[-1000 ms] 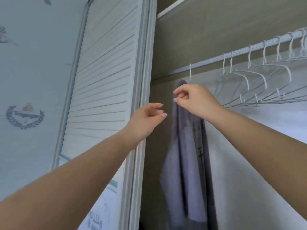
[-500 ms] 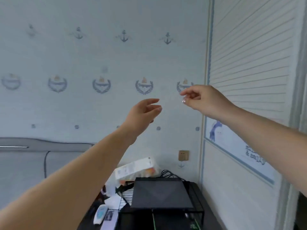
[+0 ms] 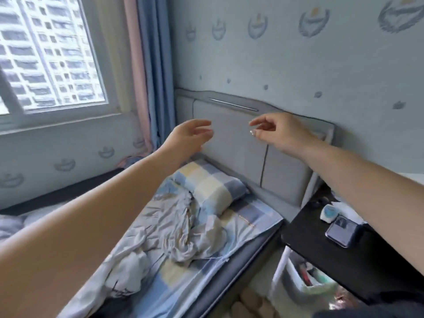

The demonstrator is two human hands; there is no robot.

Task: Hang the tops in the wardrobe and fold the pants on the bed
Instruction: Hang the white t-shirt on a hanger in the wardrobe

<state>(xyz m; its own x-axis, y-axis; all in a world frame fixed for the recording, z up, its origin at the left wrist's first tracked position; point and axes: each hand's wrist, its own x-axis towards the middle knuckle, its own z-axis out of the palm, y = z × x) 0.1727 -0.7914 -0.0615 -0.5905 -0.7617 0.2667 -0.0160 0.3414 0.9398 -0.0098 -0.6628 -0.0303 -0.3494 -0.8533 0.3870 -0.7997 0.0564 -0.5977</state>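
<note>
Grey-white crumpled clothes [image 3: 174, 228] lie in a loose heap on the bed [image 3: 259, 222], spread from just below the checked pillow [image 3: 206, 187] down toward the bed's near left corner. Whether the heap is tops, pants or both cannot be told; the folds hide their shapes.

Both hands are raised in the air in front of the headboard [image 3: 241, 145], well above the heap and touching nothing. The left hand [image 3: 190, 136] is loose, fingers gently curved and apart, holding nothing. The right hand [image 3: 277, 134] has its fingers relaxed and slightly bent, thumb near the forefinger but with nothing between them.

The wardrobe is not in view here, so how many tops already hang there cannot be judged. What shows is that nothing on the bed is folded yet: no neat stack, only the rumpled pile. By that reading, the sorting is still ahead, with at least 1 garment to pick up next, and probably several.

A dark side table [image 3: 321, 249] stands at the bed's right edge, carrying a phone [image 3: 341, 230] and a small round thing I cannot identify.
</note>
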